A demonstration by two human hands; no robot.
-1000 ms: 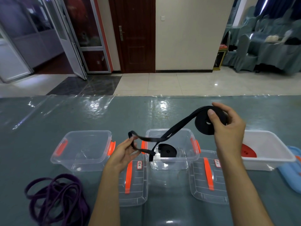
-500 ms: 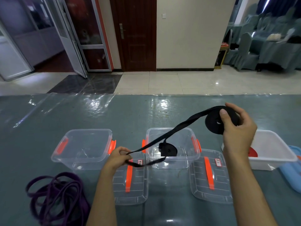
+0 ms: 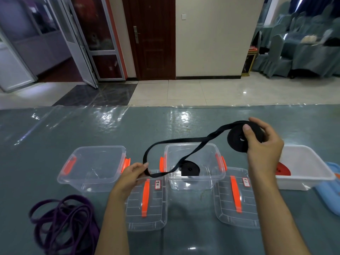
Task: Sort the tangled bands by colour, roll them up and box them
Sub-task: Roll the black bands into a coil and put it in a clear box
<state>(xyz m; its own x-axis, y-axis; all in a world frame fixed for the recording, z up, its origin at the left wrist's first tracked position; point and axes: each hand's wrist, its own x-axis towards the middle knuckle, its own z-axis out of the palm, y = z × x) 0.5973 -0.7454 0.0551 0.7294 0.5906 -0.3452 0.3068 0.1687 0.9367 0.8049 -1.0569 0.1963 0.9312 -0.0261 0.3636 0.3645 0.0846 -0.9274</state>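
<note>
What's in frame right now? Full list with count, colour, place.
black band: 1, black, half rolled, held above the boxes
black roll: 1, black, inside middle clear box
empty clear box: 1, clear with orange latches, left
lids: 2, clear with orange handles, near side of the boxes
white tub: 1, white, right
red roll: 1, red, in the tub
purple bands: tangle, purple, near left
blue object: 1, far right edge
table: 1, grey-green, under clear film
left hand: pinches the band's loose loop
right hand: grips the roll end
</note>
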